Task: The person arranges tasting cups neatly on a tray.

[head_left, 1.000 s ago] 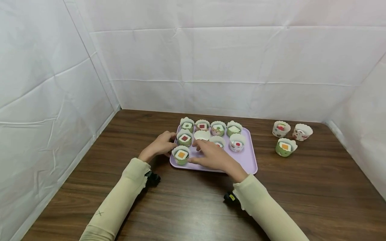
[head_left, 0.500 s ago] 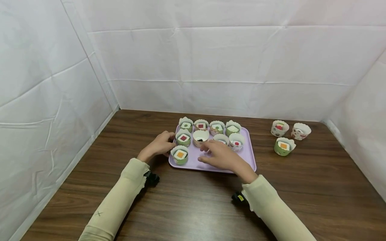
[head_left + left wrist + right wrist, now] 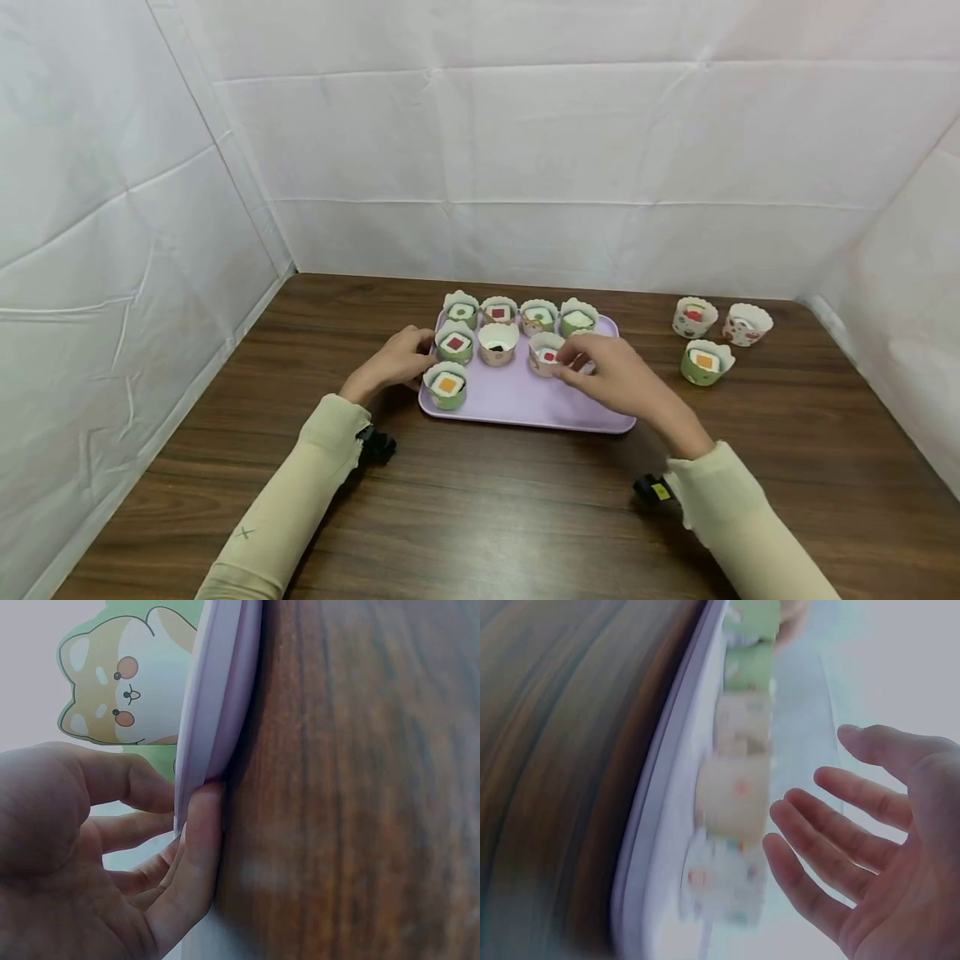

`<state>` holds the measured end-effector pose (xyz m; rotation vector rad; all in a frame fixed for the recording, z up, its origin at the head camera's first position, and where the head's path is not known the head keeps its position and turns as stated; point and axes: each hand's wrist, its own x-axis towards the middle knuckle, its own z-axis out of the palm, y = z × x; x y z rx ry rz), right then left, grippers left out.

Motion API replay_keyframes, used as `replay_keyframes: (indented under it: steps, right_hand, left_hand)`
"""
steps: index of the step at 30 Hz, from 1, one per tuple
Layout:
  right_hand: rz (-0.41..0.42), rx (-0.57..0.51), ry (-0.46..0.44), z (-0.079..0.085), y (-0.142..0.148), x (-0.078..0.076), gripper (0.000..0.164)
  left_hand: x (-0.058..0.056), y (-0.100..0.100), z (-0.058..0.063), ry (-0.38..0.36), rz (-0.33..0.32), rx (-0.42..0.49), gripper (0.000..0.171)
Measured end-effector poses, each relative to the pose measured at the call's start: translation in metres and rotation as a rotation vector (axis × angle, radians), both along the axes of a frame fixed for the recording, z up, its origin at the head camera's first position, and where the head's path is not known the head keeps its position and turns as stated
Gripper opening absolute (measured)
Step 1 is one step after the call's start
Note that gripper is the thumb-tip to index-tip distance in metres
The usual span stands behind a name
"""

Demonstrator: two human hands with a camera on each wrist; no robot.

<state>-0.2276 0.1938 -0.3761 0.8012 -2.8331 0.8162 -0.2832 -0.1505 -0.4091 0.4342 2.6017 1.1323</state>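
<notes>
A lilac tray [image 3: 517,400] lies on the wooden table, bearing several paper cupcake cups with small sushi-like pieces in them. My left hand [image 3: 400,357] grips the tray's left rim, with fingers on both sides of the edge in the left wrist view. Beside it are a cup with an orange-topped piece [image 3: 447,386] and a cup with a red-topped piece [image 3: 454,343]. My right hand [image 3: 618,375] hovers over the tray's right part and holds nothing; its fingers are spread in the right wrist view. It partly hides the rightmost cup of the middle row.
Right of the tray stand three more cups: a green one with an orange-topped piece [image 3: 705,362], a patterned one with a red-topped piece [image 3: 693,317] and another patterned one [image 3: 746,325]. White sheeting [image 3: 525,142] walls the table's back and sides.
My right hand has moved right across the tray, from beside the orange-topped piece's cup to the right part, uncovering the middle cups. My left hand has stayed at the rim.
</notes>
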Motion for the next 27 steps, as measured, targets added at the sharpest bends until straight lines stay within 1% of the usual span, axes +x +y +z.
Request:
replay_keyframes:
  steps: [3, 7, 10, 14, 16, 21, 27]
  right_hand:
    - [-0.029, -0.003, 0.018, 0.000, 0.024, 0.000, 0.008]
    - [-0.064, -0.038, 0.032, 0.004, 0.055, 0.002, 0.007]
    - [-0.109, -0.054, 0.046, 0.008, 0.077, 0.004, 0.009]
    - [-0.180, -0.033, 0.095, 0.015, 0.105, 0.004, 0.013]
    - [-0.213, -0.027, 0.102, 0.018, 0.116, 0.005, 0.017]
    - [-0.300, -0.050, 0.040, 0.020, 0.140, 0.005, 0.030]
    - [-0.368, -0.038, 0.007, 0.017, 0.161, 0.006, 0.035]
  left_hand:
    - [0.000, 0.000, 0.001, 0.000, 0.000, -0.003, 0.038]
    - [0.000, 0.001, 0.001, -0.006, -0.001, -0.005, 0.038]
    - [0.001, 0.001, 0.002, -0.013, 0.001, -0.004, 0.040]
    - [0.001, 0.001, 0.002, -0.019, 0.003, -0.004, 0.042]
    - [0.000, 0.001, 0.001, -0.020, 0.003, -0.004, 0.042]
    - [0.000, 0.001, 0.000, -0.017, 0.004, -0.005, 0.041]
    - [-0.001, 0.001, 0.000, -0.018, 0.007, -0.009, 0.038]
